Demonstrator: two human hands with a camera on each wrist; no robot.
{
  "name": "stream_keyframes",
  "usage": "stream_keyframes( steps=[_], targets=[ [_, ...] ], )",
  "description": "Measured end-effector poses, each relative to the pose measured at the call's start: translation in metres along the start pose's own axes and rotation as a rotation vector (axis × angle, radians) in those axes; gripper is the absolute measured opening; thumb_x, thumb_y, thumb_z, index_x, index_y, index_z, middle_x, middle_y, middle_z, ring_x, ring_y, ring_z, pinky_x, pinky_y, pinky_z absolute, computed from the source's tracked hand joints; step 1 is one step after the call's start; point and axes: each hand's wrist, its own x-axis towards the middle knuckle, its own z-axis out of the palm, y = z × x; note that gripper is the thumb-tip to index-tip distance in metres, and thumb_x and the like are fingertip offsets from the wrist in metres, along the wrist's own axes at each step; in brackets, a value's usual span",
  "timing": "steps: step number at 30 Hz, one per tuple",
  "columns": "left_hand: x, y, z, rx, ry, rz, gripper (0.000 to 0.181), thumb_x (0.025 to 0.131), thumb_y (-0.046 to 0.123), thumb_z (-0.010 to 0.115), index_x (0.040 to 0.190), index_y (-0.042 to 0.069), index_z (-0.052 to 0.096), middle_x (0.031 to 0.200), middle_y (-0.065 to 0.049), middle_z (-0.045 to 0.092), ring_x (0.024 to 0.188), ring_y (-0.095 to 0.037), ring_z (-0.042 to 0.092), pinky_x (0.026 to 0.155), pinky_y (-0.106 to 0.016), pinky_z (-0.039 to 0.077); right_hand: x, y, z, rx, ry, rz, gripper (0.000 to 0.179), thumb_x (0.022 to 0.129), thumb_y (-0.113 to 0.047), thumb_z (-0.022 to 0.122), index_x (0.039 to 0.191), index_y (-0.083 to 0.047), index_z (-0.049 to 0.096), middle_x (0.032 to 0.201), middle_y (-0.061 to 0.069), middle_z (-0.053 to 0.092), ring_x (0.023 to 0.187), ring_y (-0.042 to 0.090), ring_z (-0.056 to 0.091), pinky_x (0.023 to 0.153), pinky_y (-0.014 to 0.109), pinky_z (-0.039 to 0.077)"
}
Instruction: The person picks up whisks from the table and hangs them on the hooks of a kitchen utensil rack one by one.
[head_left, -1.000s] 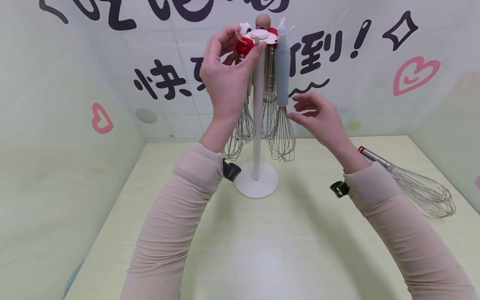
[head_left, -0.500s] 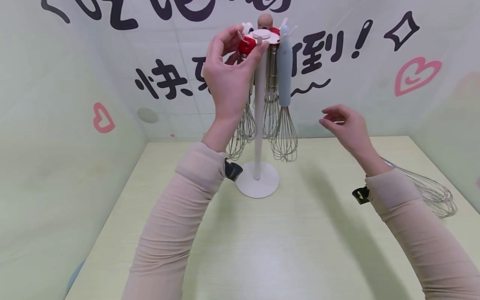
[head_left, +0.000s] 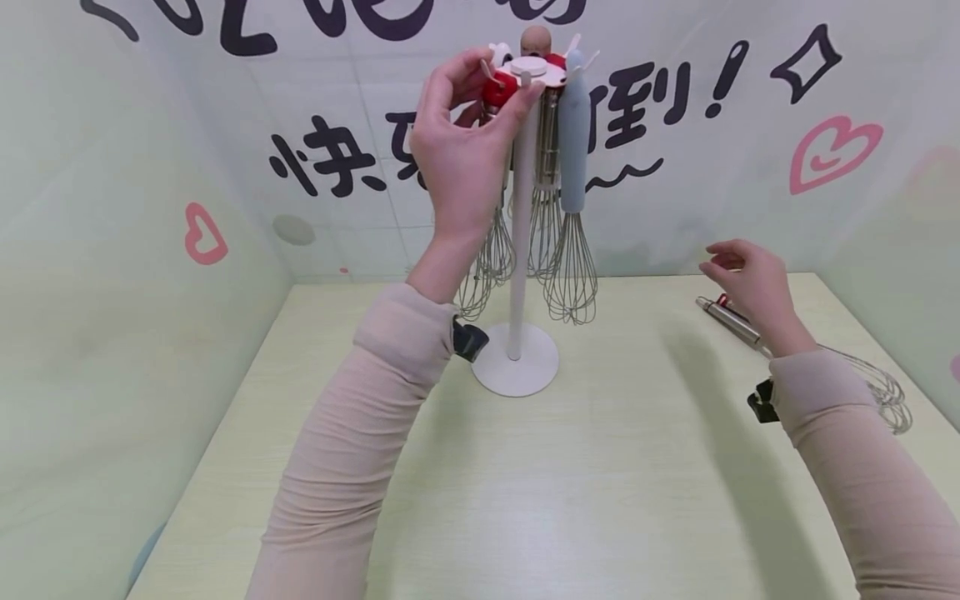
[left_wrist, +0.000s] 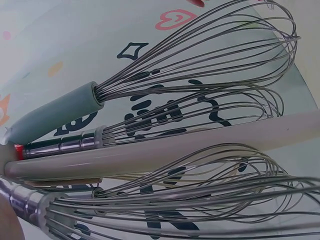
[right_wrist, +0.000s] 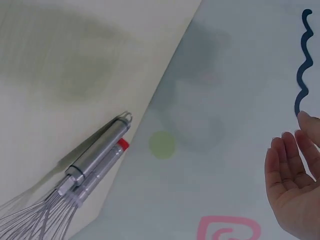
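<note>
A white whisk stand [head_left: 522,250] stands upright, with several whisks hanging by their handles from its round top. My left hand [head_left: 465,158] holds the stand at its top, thumb at the disc's front edge and fingers curled behind a red-topped whisk [head_left: 498,90]. On the right side of the stand hangs a whisk with a pale blue handle [head_left: 573,142], seen also as a blue-handled whisk [left_wrist: 60,112] in the left wrist view. My right hand [head_left: 753,275] is in the air at the right, fingers loosely bent with nothing in them. Below it lie two steel whisks [right_wrist: 100,150].
The pale wooden table [head_left: 525,483] meets a printed backdrop [head_left: 675,183] behind the stand. The stand's round white base [head_left: 514,379] rests on the table. The two loose whisks lie at the right rear, handles toward the back edge, partly hidden by the right arm.
My right hand has moved away from the blue-handled whisk, to the right and down toward the whisks on the table. My left hand stays at the stand's top.
</note>
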Motion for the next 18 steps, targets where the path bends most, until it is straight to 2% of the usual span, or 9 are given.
stream_keyframes(
  steps=[4,8,13,18],
  targets=[
    [0.001,-0.002,0.001,0.017,-0.008,0.001,0.048,0.072,0.008,0.080,0.114,-0.003,0.059,0.110,-0.013,0.061,0.092,-0.012,0.060,0.084,-0.016,0.056,-0.001,0.022,0.000,-0.026,-0.015,0.024,0.041,0.097,-0.020,0.051,0.128,0.007,0.050,0.117,0.031,0.056,0.109,0.042,0.052,0.081,0.034,0.048],
    [0.000,-0.002,0.001,0.039,-0.006,0.000,0.049,0.072,0.009,0.081,0.115,-0.003,0.060,0.111,-0.013,0.062,0.094,-0.013,0.060,0.085,-0.015,0.056,-0.004,0.042,0.000,-0.042,-0.042,0.046,0.041,0.098,-0.017,0.049,0.128,0.011,0.047,0.119,0.034,0.053,0.111,0.047,0.050,0.091,0.055,0.045],
    [0.001,-0.005,0.000,0.038,0.004,0.026,0.049,0.072,0.009,0.081,0.114,-0.004,0.060,0.109,-0.014,0.062,0.092,-0.012,0.060,0.084,-0.016,0.056,-0.009,0.063,0.001,-0.060,-0.069,0.082,0.041,0.096,-0.012,0.049,0.128,0.013,0.045,0.121,0.037,0.050,0.109,0.049,0.049,0.094,0.059,0.043],
    [0.003,-0.006,-0.001,0.032,0.003,0.037,0.048,0.072,0.010,0.081,0.114,-0.003,0.060,0.107,-0.013,0.062,0.090,-0.010,0.059,0.084,-0.016,0.056,-0.015,0.079,0.001,-0.086,-0.085,0.109,0.041,0.095,-0.011,0.049,0.128,0.014,0.043,0.118,0.037,0.049,0.106,0.048,0.048,0.090,0.059,0.044]
  ],
)
